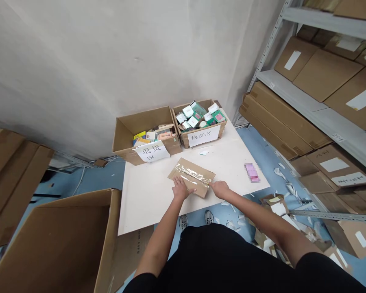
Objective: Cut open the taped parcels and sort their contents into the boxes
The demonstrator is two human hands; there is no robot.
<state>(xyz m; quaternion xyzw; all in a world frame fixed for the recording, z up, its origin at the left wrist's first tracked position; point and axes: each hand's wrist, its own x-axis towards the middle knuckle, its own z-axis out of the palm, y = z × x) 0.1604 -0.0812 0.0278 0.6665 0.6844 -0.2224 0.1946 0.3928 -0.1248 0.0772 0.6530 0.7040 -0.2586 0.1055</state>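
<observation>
A taped parcel (189,166) is set on the table (140,199), pressed by the spread left hand (180,188). Its right end is met by the curled right hand (220,189); whether anything is gripped cannot be told. Behind: left box (143,121), part-filled with small packs (151,135); right box (184,141), heaped with white-and-green packs (192,121). Blurred pink item (252,172) is placed rightward; floor is littered.

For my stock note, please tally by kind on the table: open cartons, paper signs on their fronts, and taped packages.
Open cartons: 2
Paper signs: 2
Taped package: 1
Total: 5
</observation>
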